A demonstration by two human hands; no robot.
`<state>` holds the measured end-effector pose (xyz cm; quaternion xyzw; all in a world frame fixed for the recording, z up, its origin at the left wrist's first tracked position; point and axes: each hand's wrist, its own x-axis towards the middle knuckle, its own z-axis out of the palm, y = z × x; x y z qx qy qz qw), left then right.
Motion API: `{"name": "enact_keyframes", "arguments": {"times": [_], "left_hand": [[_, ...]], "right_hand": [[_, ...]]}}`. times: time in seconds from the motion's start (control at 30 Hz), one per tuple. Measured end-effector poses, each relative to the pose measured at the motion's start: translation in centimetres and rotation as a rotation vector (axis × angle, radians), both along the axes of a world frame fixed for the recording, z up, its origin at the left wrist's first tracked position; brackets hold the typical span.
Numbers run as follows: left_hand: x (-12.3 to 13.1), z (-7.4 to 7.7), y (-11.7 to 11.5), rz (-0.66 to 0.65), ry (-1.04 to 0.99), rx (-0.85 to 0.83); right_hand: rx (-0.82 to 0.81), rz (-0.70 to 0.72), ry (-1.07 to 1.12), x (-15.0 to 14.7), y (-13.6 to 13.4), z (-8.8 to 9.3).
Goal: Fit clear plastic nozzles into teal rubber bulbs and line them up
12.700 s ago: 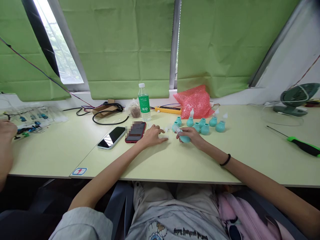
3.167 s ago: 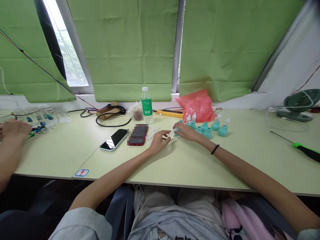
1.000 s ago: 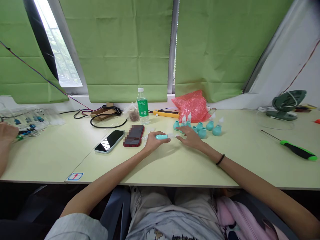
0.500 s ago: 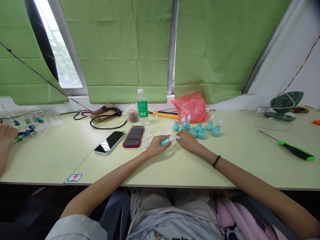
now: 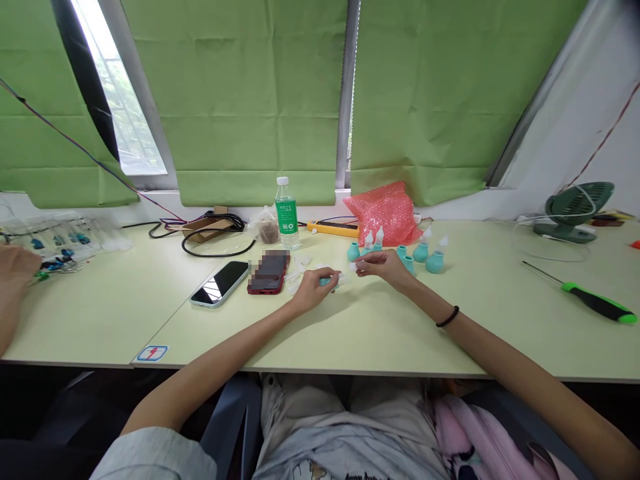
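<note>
Over the middle of the table, my left hand [image 5: 311, 291] is closed round a small turquoise bulb [image 5: 327, 281]. A clear or whitish tip [image 5: 341, 278] shows at its right end. Just to the right, my right hand [image 5: 389, 268] pinches a small white piece [image 5: 353, 267], a short gap away from that tip. Behind this hand stand several turquoise bulbs [image 5: 435, 263], some with white pointed nozzles [image 5: 379, 235] on top; the hand partly hides them. Small clear and white pieces [image 5: 295, 285] lie loose beyond my left hand.
Two phones [image 5: 220, 284] [image 5: 269, 273] lie to the left. Behind them stands a water bottle [image 5: 287, 217]. Pink bubble wrap [image 5: 384, 213] sits at the back, a screwdriver [image 5: 595, 302] and green fan [image 5: 573, 210] at right. Another person's hand [image 5: 17, 270] is at far left.
My right hand has lifted from beside the bulbs and turned, holding the white piece up near the tip. My left hand stays nearly in place, its bulb turned and more covered.
</note>
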<state>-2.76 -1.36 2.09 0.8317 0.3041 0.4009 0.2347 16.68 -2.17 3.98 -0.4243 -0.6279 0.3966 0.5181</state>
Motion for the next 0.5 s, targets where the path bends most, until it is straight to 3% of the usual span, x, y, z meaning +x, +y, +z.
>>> {"name": "enact_keyframes", "arguments": {"times": [0.17, 0.5], "left_hand": [[0.17, -0.11, -0.08, 0.059, -0.023, -0.074], [-0.38, 0.52, -0.51, -0.047, -0.034, -0.241]], "right_hand": [[-0.052, 0.098, 0.091, -0.07, -0.42, 0.06], [-0.037, 0.086, -0.096, 0.05, -0.47, -0.59]]}}
